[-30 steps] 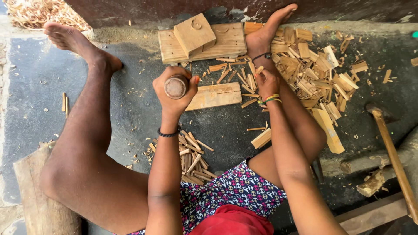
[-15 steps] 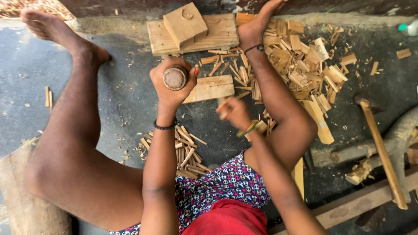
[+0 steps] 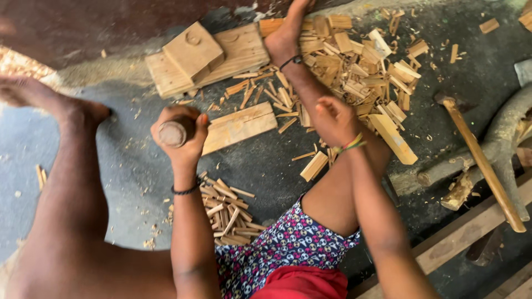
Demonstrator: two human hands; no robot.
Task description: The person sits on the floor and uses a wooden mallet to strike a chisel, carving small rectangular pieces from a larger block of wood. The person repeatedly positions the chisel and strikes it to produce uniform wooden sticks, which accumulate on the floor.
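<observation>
Left hand (image 3: 180,133) is gripping a round wooden handle (image 3: 172,133), fingers wrapped tight around it, holding it end-up above the floor (image 3: 111,171) just beside a flat wood block (image 3: 239,127). Right hand (image 3: 334,119) is hovering curled over the right leg, grip closed loosely, cannot tell if anything is in it; a small wood piece (image 3: 314,165) is lying near it. A pile of split sticks (image 3: 228,211) is sitting below the left wrist, stacked boards (image 3: 208,55) and a scrap heap (image 3: 366,61) are lying by the right foot (image 3: 288,33), and a hammer (image 3: 479,158) is resting far right.
</observation>
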